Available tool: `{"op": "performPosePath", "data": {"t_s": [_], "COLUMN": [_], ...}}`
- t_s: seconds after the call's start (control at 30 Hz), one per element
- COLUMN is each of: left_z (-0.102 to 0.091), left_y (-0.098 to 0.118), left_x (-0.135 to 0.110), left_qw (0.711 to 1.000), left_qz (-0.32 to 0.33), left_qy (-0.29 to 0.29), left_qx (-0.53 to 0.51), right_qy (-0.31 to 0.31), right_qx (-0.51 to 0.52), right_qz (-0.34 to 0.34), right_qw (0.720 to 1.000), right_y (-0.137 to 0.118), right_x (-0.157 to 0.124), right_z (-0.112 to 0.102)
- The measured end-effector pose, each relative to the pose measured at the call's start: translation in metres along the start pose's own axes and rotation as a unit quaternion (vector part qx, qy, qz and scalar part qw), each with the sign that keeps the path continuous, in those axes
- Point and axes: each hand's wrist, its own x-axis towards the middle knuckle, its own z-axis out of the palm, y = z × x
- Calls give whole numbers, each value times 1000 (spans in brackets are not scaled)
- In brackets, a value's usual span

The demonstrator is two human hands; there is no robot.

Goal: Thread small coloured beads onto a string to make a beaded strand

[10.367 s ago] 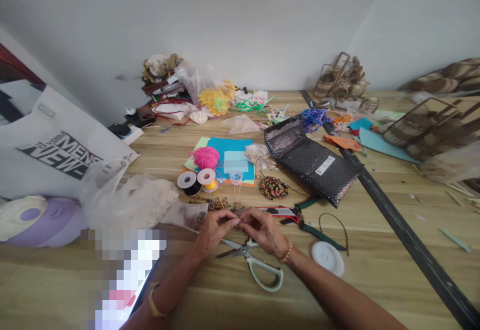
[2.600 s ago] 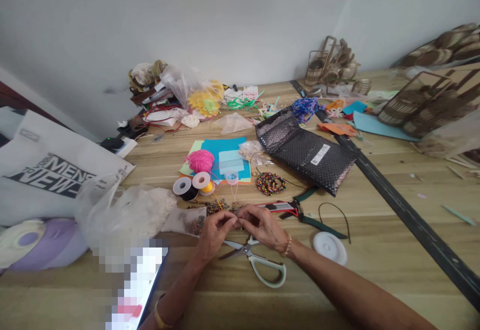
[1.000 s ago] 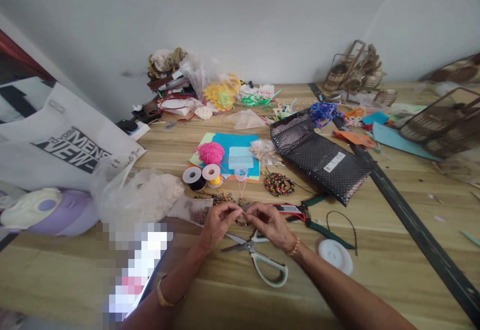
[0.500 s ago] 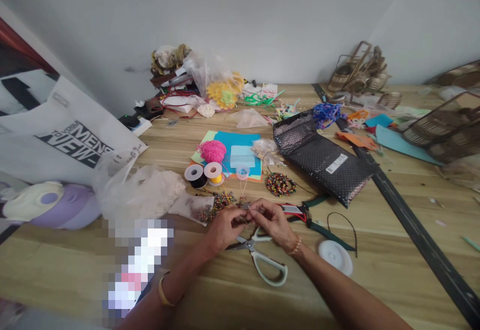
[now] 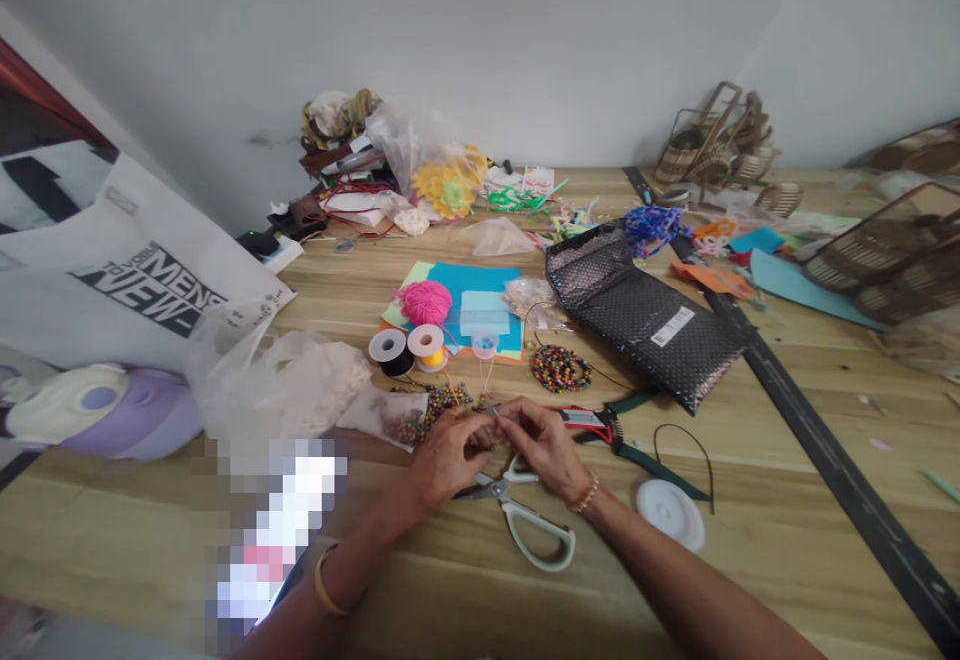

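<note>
Head view: a person's left hand [image 5: 448, 458] and right hand [image 5: 546, 448] meet above a wood-grained table [image 5: 420, 590], fingertips gathered just beyond a pair of white-handled scissors [image 5: 538, 540] lying with blades parted. The thumb and forefinger of each hand bend toward one another, but whatever sits between them is too small to make out, and it cannot be told whether either pinch is closed. Loose multicoloured beads [image 5: 448, 397] lie just past the left hand beside a small bag of beads [image 5: 386, 416], while a pale thread [image 5: 487, 374] trails from a small clear spool [image 5: 485, 345] toward the fingertips. A coil of strung beads [image 5: 561, 368] rests farther off, near a red-edged cutter [image 5: 583, 420] and green-handled pliers [image 5: 661, 469]. Beyond the loose beads stand a black spool [image 5: 391, 354] and a yellow spool [image 5: 428, 350], with a ball of pink yarn [image 5: 426, 302] behind them on coloured paper [image 5: 472, 279]. A white disc [image 5: 670, 515] lies to the right of the scissors
</note>
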Motion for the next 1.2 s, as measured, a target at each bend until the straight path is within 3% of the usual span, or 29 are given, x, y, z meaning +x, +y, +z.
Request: {"op": "performPosePath", "data": {"t_s": [0.13,0.4,0.8,1.2], "left_z": [-7,-33,-46,-43], "left_y": [-5,-21,-31,-35], "left_x": [1,3,5,2], "left_qw": [1000,993,995,995], "left_qz": [13,-18,-25,26], "left_qy": [13,120,93,34], "left_qx": [-16,-11,19,94], "right_qy": [-6,-18,-6,-3], "right_qx": [-82,-100,-113,-71], "right_qz": [-26,-25,-59,-37], "right_qw": [996,995,992,997], "right_y": [-3,-7,-9,-3], "right_x": [-1,-1,-1,-1], "right_z": [1,0,1,2]}}
